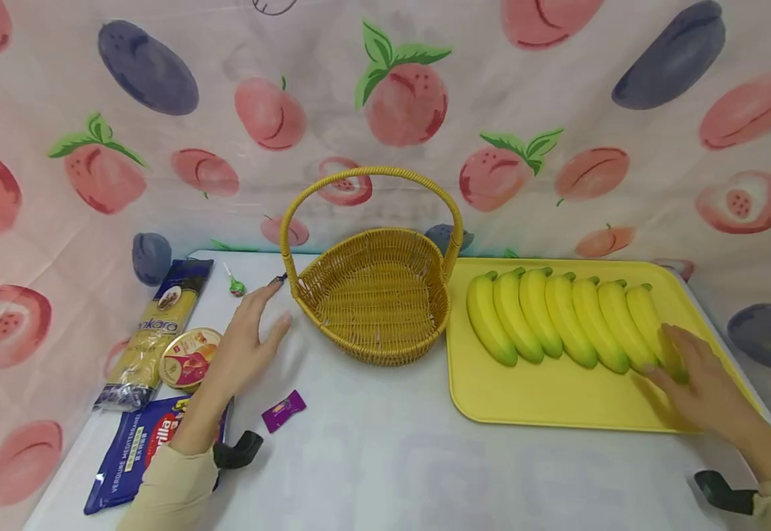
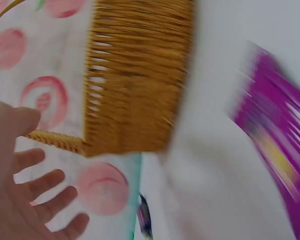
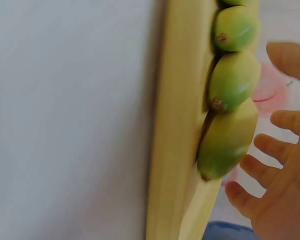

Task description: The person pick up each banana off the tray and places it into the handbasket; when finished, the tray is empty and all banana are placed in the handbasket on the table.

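Note:
My left hand (image 1: 249,335) hovers by the left side of a yellow wicker basket (image 1: 385,295) with a tall hoop handle. Its fingers are spread and hold nothing, and the fingertips overlap a small dark wrapped item (image 2: 144,216) in the head view. On the right, several yellow bananas (image 1: 561,317) with green tips lie in a row on a yellow tray (image 1: 524,404). Close over the rightmost banana (image 3: 229,142) is my right hand (image 1: 697,380), thumb and fingers apart on either side of its lower end. That hand's fingers look relaxed in the right wrist view.
A purple wrapped candy (image 1: 284,411) lies in front of the basket. At the left are a pasta packet (image 1: 182,295), a round tin (image 1: 188,359), a blue bag (image 1: 122,457) partly behind my left forearm, and a green lollipop (image 1: 236,287). A fruit-print cloth (image 1: 385,199) hangs behind.

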Motion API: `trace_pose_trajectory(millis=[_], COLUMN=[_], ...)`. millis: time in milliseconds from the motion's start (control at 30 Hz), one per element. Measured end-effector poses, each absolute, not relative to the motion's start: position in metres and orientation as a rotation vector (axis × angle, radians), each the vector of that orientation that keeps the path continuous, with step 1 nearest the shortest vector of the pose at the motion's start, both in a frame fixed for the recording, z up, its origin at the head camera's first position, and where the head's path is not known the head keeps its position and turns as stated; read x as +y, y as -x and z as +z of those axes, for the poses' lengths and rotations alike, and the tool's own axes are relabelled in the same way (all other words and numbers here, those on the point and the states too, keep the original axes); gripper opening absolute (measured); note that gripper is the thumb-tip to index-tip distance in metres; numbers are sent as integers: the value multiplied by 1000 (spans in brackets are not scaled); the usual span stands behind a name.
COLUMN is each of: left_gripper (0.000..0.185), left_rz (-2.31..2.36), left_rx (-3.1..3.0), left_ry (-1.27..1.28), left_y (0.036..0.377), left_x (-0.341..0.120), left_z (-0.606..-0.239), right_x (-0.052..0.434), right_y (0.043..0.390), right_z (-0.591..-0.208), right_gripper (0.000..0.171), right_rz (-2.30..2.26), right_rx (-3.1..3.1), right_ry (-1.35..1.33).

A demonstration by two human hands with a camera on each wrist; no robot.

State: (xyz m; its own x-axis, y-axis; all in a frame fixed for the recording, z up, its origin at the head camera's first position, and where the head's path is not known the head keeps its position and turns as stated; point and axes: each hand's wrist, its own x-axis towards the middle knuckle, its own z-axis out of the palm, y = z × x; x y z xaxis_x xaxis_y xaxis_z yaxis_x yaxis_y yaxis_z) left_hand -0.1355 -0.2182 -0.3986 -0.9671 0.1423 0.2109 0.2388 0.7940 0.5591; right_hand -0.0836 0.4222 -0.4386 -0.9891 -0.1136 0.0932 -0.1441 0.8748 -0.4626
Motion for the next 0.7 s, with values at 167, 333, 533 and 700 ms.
trace_pose_trajectory(millis=[167, 333, 533, 700], left_gripper=[59, 64, 46, 35], left_rz=[-1368, -1620, -1737, -1798], left_rx=[-2520, -2340, -2261, -2058], left_ry=[303, 295, 255, 252], left_y=[166, 192, 195, 187], left_x=[-202, -181, -167, -166], left_z=[-390, -376, -362, -365], right_x=[417, 417, 420, 422], right_y=[103, 121, 136, 142], right_z=[-431, -427, -428, -433], right_gripper=[73, 72, 77, 81], right_rz=[942, 1017, 1057, 1060], right_rx=[-2997, -2970, -3055, -3094], right_ry=[-95, -31, 216, 340])
